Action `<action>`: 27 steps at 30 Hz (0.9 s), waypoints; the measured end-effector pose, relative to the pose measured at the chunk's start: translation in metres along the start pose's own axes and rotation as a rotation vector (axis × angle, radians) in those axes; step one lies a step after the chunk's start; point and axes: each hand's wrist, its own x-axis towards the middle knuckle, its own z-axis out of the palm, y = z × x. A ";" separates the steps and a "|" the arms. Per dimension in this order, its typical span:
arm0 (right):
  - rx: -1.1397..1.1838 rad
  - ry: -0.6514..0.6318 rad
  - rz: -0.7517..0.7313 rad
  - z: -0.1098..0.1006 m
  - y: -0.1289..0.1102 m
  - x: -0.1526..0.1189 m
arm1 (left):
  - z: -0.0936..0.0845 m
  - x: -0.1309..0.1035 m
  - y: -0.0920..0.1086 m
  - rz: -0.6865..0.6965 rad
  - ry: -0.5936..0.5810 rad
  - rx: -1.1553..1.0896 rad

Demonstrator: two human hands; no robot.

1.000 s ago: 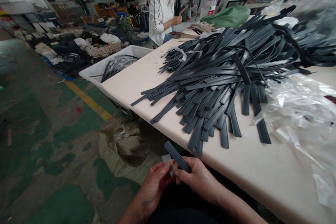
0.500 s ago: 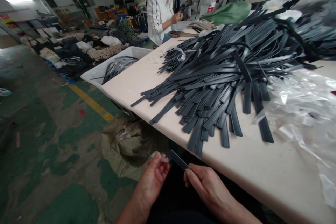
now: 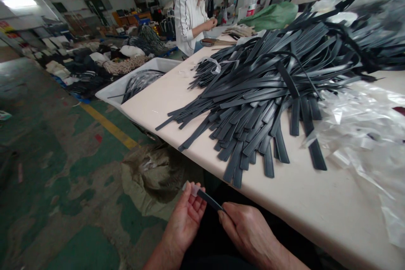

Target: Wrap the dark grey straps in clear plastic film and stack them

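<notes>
In the head view, my left hand [image 3: 186,220] pinches a small translucent plastic sleeve [image 3: 194,190] between thumb and fingers. One end of a dark strap [image 3: 210,201] meets this sleeve and looks to be inside its mouth. My right hand [image 3: 248,227] is closed around the strap further along, thumb on top. The rest of that strap is hidden by the hand and the dark area below. Beyond both hands, a large pile of similar dark straps [image 3: 249,105] lies on the pale table [image 3: 316,198], several ends pointing toward me.
Crumpled clear plastic [image 3: 363,135] covers the table's right side. A sack [image 3: 148,181] sits on the floor below the edge. At the far left end stands a white bin [image 3: 109,93] holding straps. A person [image 3: 190,17] works across the table, near a green cloth [image 3: 272,14].
The strap's end has met the plastic sleeve, where a bent end showed beside it before. My right hand has shifted slightly left and down; the view has turned a little.
</notes>
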 end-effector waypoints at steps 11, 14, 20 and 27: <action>0.191 -0.148 0.091 -0.010 -0.003 0.007 | 0.001 -0.001 -0.005 0.040 -0.002 0.022; 0.261 -0.185 0.096 -0.013 -0.004 0.011 | -0.005 0.001 -0.004 0.064 -0.012 0.043; 0.345 -0.272 0.124 -0.022 -0.009 0.010 | -0.013 0.004 -0.004 0.124 -0.058 0.095; 0.332 -0.268 0.109 -0.020 -0.017 0.021 | -0.015 0.003 -0.012 0.051 -0.128 0.206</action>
